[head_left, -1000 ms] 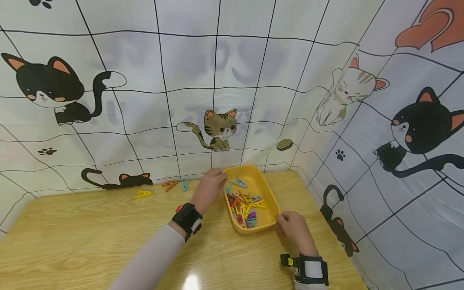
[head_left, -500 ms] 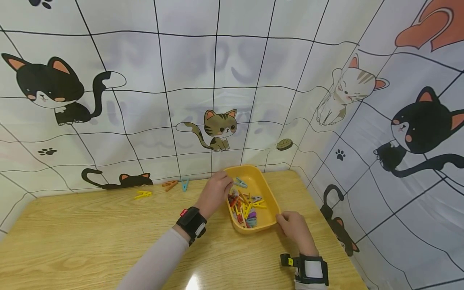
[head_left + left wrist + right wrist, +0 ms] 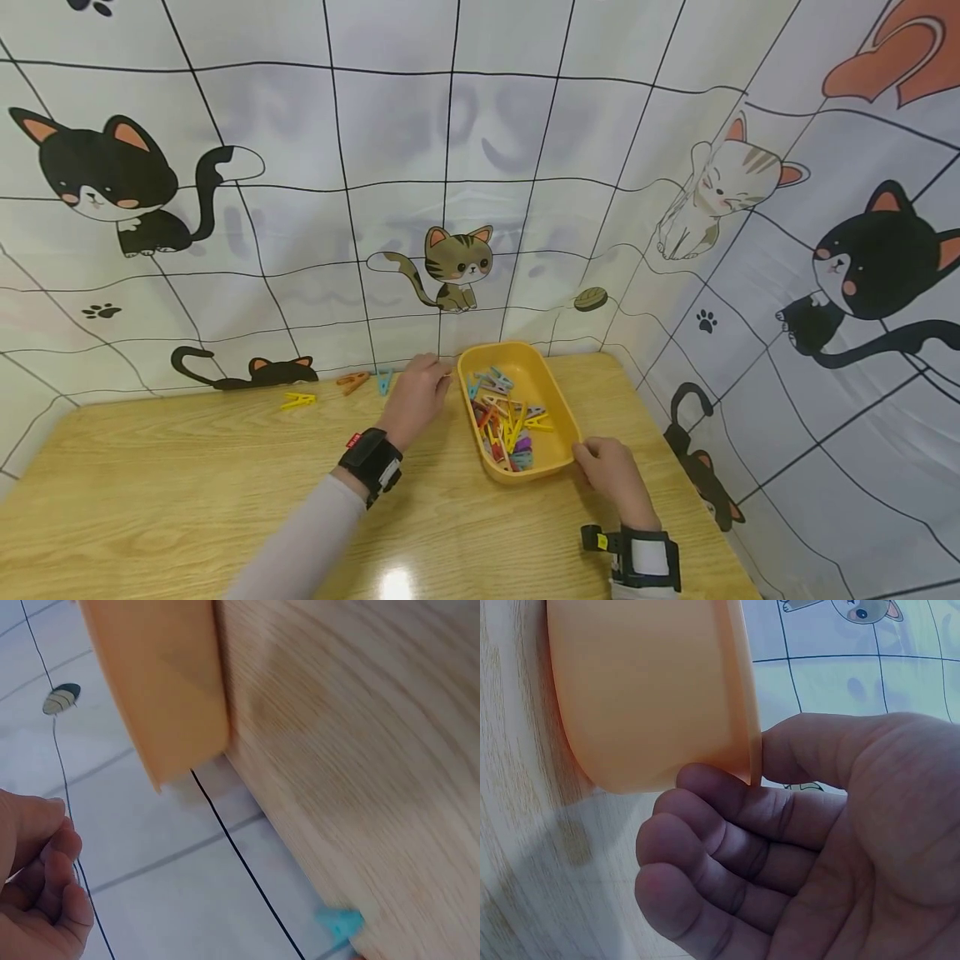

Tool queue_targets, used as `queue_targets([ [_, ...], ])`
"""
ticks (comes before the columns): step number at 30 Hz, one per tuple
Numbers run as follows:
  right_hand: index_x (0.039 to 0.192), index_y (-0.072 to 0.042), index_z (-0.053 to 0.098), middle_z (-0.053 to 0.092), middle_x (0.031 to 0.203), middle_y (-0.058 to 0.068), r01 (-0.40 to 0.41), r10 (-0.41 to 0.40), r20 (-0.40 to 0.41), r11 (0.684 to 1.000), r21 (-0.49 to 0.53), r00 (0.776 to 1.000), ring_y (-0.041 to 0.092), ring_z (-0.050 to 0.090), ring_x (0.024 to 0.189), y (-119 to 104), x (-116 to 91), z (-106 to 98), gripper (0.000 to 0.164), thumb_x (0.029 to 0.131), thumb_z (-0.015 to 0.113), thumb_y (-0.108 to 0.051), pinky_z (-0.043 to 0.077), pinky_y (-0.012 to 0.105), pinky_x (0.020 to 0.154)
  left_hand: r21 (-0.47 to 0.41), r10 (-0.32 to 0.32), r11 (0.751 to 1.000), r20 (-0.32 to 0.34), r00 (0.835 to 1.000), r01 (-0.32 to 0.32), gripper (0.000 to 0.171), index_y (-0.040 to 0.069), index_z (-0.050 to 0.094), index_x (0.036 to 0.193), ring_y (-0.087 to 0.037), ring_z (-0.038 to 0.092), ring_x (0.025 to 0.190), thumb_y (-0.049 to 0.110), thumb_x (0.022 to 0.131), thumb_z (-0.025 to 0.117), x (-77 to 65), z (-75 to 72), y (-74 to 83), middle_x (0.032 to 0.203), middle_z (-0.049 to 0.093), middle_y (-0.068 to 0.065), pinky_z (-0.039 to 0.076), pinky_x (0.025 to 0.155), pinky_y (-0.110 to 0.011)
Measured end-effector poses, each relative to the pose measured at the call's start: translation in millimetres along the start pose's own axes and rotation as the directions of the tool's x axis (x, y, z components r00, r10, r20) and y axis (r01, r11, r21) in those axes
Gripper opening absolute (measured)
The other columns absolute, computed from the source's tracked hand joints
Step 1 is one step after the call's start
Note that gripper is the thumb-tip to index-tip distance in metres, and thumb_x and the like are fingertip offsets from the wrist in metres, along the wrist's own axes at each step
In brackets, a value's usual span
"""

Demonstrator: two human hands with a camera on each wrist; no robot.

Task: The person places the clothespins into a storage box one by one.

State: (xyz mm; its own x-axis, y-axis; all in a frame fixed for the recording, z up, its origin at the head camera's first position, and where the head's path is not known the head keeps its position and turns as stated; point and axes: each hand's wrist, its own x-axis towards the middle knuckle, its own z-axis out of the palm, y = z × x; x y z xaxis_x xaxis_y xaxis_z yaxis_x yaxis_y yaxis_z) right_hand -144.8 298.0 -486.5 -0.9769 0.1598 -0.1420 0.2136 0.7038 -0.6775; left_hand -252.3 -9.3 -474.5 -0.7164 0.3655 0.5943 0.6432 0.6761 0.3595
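A yellow tray holds many-coloured clothespins. My right hand pinches its near right corner, thumb on one side of the rim and curled fingers on the other, as the right wrist view shows. My left hand is just left of the tray, apart from it. In the left wrist view the fingers of that hand are curled and the thumb meets the index finger; anything small between them is hidden. Left of this hand lie a blue clothespin, an orange clothespin and a yellow clothespin.
The wooden table reaches back to a white curtain printed with cats and a black grid. Another curtain stretch runs along the right edge. Both wrists wear black straps with small devices.
My left hand went from the tray's left rim to over the clothespins, then back out to the left. Some clothespins in the tray shifted. The right hand stayed on the corner.
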Motion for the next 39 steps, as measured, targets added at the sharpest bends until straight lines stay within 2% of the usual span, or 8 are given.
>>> queue_targets([
  [7, 0.080, -0.002, 0.066, 0.050, 0.063, 0.000, -0.005, 0.005, 0.002, 1.000, -0.001, 1.000, 0.016, 0.047, 0.060, -1, 0, 0, 0.033, 0.104, 0.054, -0.020, 0.036, 0.029, 0.055, 0.025, -0.015, 1.000, 0.003, 1.000, 0.015, 0.006, -0.003, 0.075, 0.095, -0.025, 0.057, 0.079, -0.007, 0.091, 0.072, -2.2, -14.8, -21.6, 0.083, 0.058, -0.009, 0.052, 0.070, -0.035],
  [19, 0.078, -0.001, 0.066, 0.050, 0.062, 0.001, -0.010, 0.010, -0.006, 1.000, 0.002, 1.000, 0.016, 0.047, 0.059, -1, 0, 0, 0.033, 0.104, 0.054, -0.018, 0.036, 0.029, 0.055, 0.149, 0.022, 0.989, 0.032, 0.999, -0.027, 0.008, -0.007, 0.075, 0.092, -0.030, 0.063, 0.078, -0.012, 0.085, 0.075, -7.3, -25.7, -62.5, 0.082, 0.061, -0.014, 0.056, 0.072, -0.039],
  [23, 0.078, -0.001, 0.066, 0.050, 0.062, 0.001, -0.007, 0.007, -0.006, 1.000, -0.001, 1.000, 0.016, 0.047, 0.059, -1, 0, 0, 0.033, 0.103, 0.054, -0.018, 0.036, 0.028, 0.054, 0.202, 0.055, 0.977, 0.046, 0.997, -0.063, 0.009, -0.008, 0.074, 0.088, -0.030, 0.063, 0.075, -0.015, 0.083, 0.073, -8.8, -25.9, -75.8, 0.079, 0.060, -0.014, 0.056, 0.071, -0.040],
  [29, 0.079, -0.001, 0.065, 0.051, 0.062, 0.000, -0.010, 0.010, -0.002, 1.000, 0.000, 1.000, 0.016, 0.047, 0.059, 1, 1, 0, 0.032, 0.103, 0.053, -0.018, 0.037, 0.029, 0.055, 0.310, 0.091, 0.943, 0.101, 0.991, -0.118, 0.013, -0.007, 0.073, 0.084, -0.032, 0.063, 0.075, -0.019, 0.082, 0.069, -9.2, -23.1, -93.1, 0.078, 0.061, -0.015, 0.057, 0.072, -0.041],
  [33, 0.078, -0.002, 0.065, 0.051, 0.063, 0.001, -0.014, 0.014, -0.005, 1.000, 0.007, 1.000, 0.016, 0.047, 0.060, 1, 1, 1, 0.032, 0.104, 0.054, -0.018, 0.037, 0.029, 0.056, 0.339, 0.056, 0.935, 0.161, 0.985, -0.108, 0.013, -0.008, 0.073, 0.086, -0.033, 0.063, 0.079, -0.018, 0.079, 0.074, -11.0, -23.3, -100.2, 0.082, 0.062, -0.017, 0.057, 0.077, -0.043],
  [39, 0.081, -0.001, 0.067, 0.052, 0.065, 0.001, -0.013, 0.013, -0.001, 1.000, 0.015, 1.000, 0.017, 0.048, 0.062, 0, 0, 0, 0.031, 0.104, 0.054, -0.018, 0.038, 0.030, 0.057, 0.368, -0.021, 0.927, 0.244, 0.970, -0.073, 0.023, -0.007, 0.073, 0.090, -0.033, 0.062, 0.087, -0.015, 0.071, 0.082, -13.9, -20.9, -110.7, 0.087, 0.062, -0.015, 0.056, 0.086, -0.044],
])
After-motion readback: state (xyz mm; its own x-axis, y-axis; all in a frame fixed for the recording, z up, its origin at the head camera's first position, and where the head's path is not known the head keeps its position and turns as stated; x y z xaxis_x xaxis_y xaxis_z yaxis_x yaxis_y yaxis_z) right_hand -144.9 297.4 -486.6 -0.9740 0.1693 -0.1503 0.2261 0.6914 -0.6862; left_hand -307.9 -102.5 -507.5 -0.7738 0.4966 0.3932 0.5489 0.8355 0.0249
